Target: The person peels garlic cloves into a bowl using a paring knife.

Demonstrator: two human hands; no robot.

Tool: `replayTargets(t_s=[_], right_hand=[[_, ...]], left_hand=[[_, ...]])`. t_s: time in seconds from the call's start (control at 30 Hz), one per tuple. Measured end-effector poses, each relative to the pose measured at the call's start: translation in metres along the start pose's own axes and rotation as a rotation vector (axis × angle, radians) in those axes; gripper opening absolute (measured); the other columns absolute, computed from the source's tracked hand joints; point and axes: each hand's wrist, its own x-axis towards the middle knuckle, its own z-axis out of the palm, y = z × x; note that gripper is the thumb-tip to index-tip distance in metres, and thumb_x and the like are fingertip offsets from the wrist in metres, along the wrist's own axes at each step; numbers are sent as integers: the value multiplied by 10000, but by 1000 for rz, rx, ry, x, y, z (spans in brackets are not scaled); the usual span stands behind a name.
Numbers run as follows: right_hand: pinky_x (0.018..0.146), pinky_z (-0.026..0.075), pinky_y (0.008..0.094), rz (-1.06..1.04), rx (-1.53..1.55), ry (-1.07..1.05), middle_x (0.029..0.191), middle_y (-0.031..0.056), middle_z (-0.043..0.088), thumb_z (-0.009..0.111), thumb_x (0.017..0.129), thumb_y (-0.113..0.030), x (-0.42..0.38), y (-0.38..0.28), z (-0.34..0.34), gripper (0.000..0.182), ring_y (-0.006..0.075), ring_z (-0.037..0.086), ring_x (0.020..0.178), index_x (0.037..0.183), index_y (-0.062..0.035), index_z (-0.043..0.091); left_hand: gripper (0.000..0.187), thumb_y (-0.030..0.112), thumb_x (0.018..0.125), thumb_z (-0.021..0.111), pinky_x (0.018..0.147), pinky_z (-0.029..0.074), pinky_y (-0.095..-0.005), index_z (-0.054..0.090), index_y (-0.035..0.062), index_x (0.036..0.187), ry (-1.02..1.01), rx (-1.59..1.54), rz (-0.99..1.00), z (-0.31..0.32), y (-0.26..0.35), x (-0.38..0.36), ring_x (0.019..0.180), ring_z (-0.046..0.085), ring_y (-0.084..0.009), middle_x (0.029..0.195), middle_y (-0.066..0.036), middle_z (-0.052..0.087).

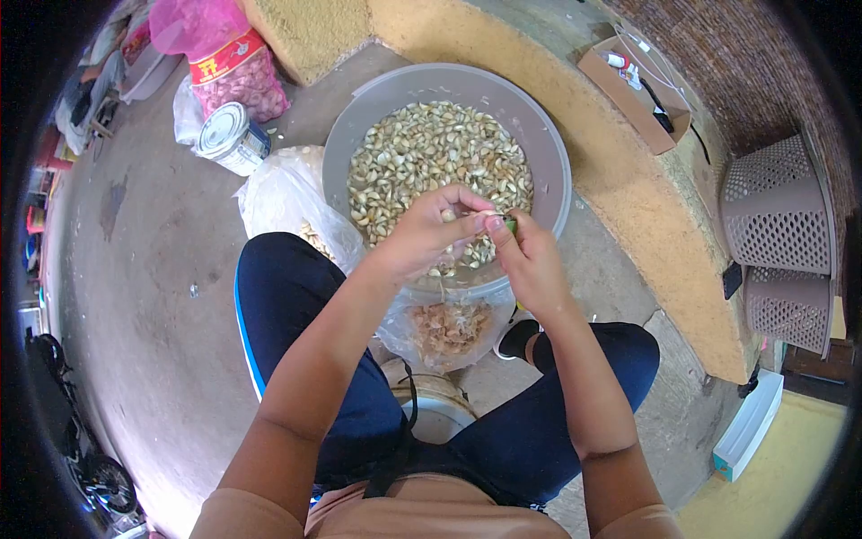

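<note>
A large grey tub (337, 135) holds a mass of pale garlic cloves (440, 153). Over its near part, my left hand (440, 229) is closed, with a pale clove between its fingers. My right hand (525, 256) is closed around a small green-handled tool (511, 225), and its thumb meets the left fingertips. Below the tub's near rim, a clear plastic bag (449, 334) contains brown peelings. A white plastic bag (292, 193) with more cloves leans at the tub's left side.
At the upper left are a pink net sack (242, 81) and a white bucket (235, 139). A yellow ledge (628, 189) curves along the right, bearing a cardboard box (633, 99). Grey perforated baskets (777, 216) stand farther right.
</note>
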Motion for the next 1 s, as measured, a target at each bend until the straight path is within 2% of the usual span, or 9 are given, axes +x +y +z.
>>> replayTargets(t_s=[0.13,0.23,0.33,0.43,0.63,0.83,0.93,1.0], right_hand=[[519,403,389,-78,-133,20,579,218,511,495,853,-328,1,-7,-2,389,354,545,564,722,38,477],[547,407,412,-103,-176,11,615,234,526,495,849,-340,1,-7,-2,397,392,544,616,738,41,475],[564,410,424,-68,-154,-19,638,242,532,492,847,-343,0,-11,-2,395,396,547,642,763,42,474],[574,412,437,-163,-201,-20,641,245,536,487,847,-341,0,-6,-1,383,397,552,658,782,37,471],[553,420,455,-220,-337,-43,633,231,545,495,840,-330,-1,2,0,352,399,552,629,787,18,466],[543,420,457,-238,-360,-43,613,222,541,499,836,-333,-1,4,1,348,396,552,614,783,9,463],[551,421,456,-199,-366,-102,624,225,543,506,829,-343,-6,-5,-2,359,397,551,625,787,11,463],[568,421,456,-166,-284,-72,631,228,545,508,827,-348,-4,1,-1,369,396,552,637,774,15,466]], left_hand=[[176,140,804,597,375,265,-147,522,47,933,-27,-158,-73,0,-1,-2,532,404,-28,795,-8,529],[188,99,827,553,375,256,-146,488,22,987,-17,-258,-97,0,-2,-2,571,385,-43,737,-11,462],[212,94,833,536,367,251,-141,464,23,1019,-20,-348,-134,-2,-1,-3,576,379,-45,764,-27,461],[247,103,820,535,344,280,-130,461,25,1042,13,-371,-153,4,4,-5,552,404,-31,761,-18,492],[235,114,805,485,326,263,-133,473,-4,1008,27,-328,-205,2,7,-4,534,391,-25,712,-19,456],[225,123,822,472,338,243,-147,477,2,1012,138,-237,-146,6,15,-5,529,371,-33,692,-14,435],[233,119,823,486,343,239,-143,484,-1,1023,159,-376,28,-10,18,2,535,366,-27,670,2,418],[245,108,826,485,347,238,-140,483,-1,1046,154,-314,-13,-8,17,0,547,369,-22,662,9,410]])
